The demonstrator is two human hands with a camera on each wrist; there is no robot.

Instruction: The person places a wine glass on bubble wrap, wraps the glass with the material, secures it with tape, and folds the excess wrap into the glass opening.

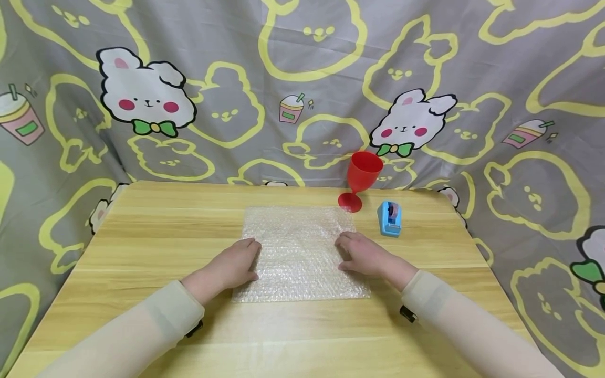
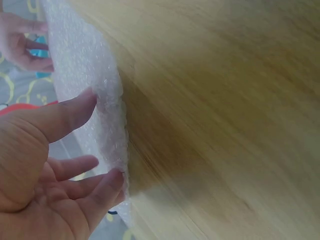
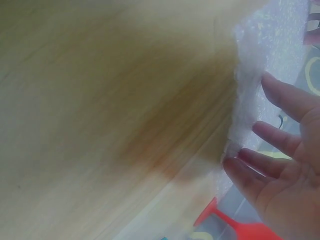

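Note:
A clear sheet of bubble wrap (image 1: 300, 254) lies flat on the wooden table in front of me. On its left edge rests my left hand (image 1: 233, 265), thumb and fingers spread apart with the tips touching the wrap. My right hand (image 1: 364, 254) touches the opposite edge in much the same way. Both wrist views show a wide gap between thumb and fingers, with the fingertips (image 3: 232, 165) of the right hand against the sheet's border.
Behind the wrap's far right corner stands a red plastic goblet (image 1: 364, 170). A blue tape dispenser (image 1: 385, 226) sits to the right of it on the wooden table (image 1: 156, 226). Grey curtains (image 1: 227, 31) with cartoon rabbits hang around the back and sides.

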